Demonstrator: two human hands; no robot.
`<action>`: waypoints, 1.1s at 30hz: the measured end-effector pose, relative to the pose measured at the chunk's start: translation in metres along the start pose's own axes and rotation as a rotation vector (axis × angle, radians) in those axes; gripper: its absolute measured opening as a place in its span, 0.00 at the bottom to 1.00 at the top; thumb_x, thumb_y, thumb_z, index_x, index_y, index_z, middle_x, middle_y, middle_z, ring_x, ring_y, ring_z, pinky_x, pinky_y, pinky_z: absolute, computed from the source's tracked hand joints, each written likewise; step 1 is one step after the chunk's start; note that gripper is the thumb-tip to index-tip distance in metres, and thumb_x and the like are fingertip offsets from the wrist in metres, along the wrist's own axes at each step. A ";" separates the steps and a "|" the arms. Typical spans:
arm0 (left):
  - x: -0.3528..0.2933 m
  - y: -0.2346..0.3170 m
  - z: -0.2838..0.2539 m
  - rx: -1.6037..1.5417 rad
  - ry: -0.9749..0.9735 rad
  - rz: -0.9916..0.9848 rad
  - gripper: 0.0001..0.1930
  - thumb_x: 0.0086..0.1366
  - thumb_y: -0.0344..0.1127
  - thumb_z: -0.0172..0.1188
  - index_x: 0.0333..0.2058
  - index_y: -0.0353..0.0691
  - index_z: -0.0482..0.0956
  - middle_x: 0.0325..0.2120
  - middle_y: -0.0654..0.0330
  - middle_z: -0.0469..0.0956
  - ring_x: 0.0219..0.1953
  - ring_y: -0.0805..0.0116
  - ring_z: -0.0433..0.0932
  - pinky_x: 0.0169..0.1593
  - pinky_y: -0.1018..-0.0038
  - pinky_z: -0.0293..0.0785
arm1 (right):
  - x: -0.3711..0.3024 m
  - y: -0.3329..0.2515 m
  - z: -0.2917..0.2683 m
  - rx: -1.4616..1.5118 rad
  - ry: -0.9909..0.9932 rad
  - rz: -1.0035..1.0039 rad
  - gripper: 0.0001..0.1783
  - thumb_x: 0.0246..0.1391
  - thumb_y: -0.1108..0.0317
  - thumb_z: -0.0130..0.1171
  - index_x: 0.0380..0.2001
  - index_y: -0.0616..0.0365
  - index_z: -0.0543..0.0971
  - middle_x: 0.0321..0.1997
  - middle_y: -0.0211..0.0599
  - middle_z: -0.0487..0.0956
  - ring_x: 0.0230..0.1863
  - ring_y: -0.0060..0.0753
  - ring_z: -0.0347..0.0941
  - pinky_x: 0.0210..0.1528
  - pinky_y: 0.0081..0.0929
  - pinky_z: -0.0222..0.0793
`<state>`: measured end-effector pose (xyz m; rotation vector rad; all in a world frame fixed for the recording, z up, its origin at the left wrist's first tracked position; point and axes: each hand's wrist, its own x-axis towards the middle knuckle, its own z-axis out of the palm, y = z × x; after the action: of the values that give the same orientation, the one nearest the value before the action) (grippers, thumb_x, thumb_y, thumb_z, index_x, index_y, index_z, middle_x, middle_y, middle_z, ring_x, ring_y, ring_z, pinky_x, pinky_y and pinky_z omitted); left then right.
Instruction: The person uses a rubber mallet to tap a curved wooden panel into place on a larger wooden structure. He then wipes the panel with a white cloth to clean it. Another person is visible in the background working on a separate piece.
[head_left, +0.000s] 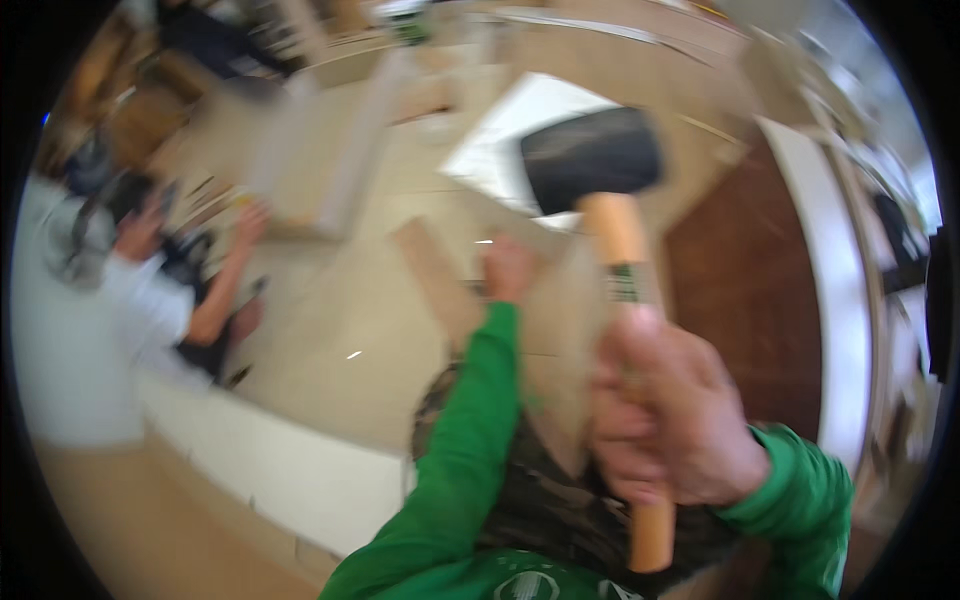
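My right hand (675,410) is wrapped round the wooden handle of a rubber mallet (592,165). Raised close to the view, the mallet points its black head away from me and its handle end toward my lap. Farther off, my left hand (508,268) is low over the pale floor, its blurred fingers bunched together. Whatever it pinches is too small and smeared to make out. Just left of that hand lies a narrow light-wood strip (432,272). White paper sheets (495,145) lie beyond, partly behind the mallet head.
A dark brown panel (745,300) and a long white board (840,310) lie on my right. At far left a co-worker (150,290) in a white top reaches toward a shallow wooden frame (345,185). Another white board (290,465) crosses the lower left.
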<state>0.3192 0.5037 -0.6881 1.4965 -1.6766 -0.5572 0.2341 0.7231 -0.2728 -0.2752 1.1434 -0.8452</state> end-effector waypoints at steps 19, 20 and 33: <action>-0.016 0.319 0.081 -0.816 -0.701 0.088 0.52 0.64 0.60 0.77 0.73 0.25 0.68 0.70 0.38 0.73 0.73 0.50 0.72 0.77 0.59 0.65 | -0.112 0.006 -0.133 -0.385 1.120 -1.142 0.22 0.83 0.53 0.47 0.57 0.62 0.75 0.26 0.24 0.70 0.14 0.14 0.61 0.14 0.18 0.63; -0.010 0.346 0.090 -0.836 -0.686 0.143 0.57 0.63 0.62 0.78 0.75 0.23 0.63 0.72 0.36 0.71 0.77 0.49 0.68 0.78 0.59 0.62 | -0.126 0.002 -0.144 -0.359 1.072 -1.134 0.19 0.83 0.54 0.50 0.54 0.60 0.78 0.27 0.24 0.70 0.15 0.14 0.62 0.16 0.18 0.64; 0.019 0.390 0.200 -1.136 -0.501 0.262 0.25 0.52 0.33 0.81 0.48 0.31 0.85 0.42 0.47 0.89 0.48 0.51 0.89 0.57 0.60 0.84 | -0.120 0.062 -0.258 -1.024 1.413 -0.672 0.18 0.82 0.60 0.54 0.38 0.63 0.77 0.27 0.26 0.71 0.27 0.18 0.65 0.30 0.24 0.62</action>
<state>-0.0762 0.5274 -0.4998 0.3161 -1.4058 -1.4903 0.0159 0.9053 -0.3362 -1.0352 2.9023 -0.9419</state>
